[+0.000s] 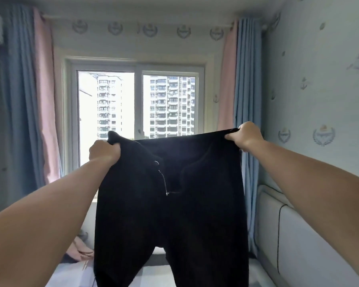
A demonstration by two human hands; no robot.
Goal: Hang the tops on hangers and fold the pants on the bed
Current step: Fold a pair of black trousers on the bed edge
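left hand [104, 151] bunched one waistband corner | right hand [249, 136] gripped the other | we had the black pants [170, 220] up in the air, legs dangling over the bed [70, 274] | window [137, 102] right behind

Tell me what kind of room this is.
Most likely a bedroom in a high-rise flat. A bed with a padded headboard lies below, curtains frame a window facing apartment towers, and the left hand and right hand hold up black pants.
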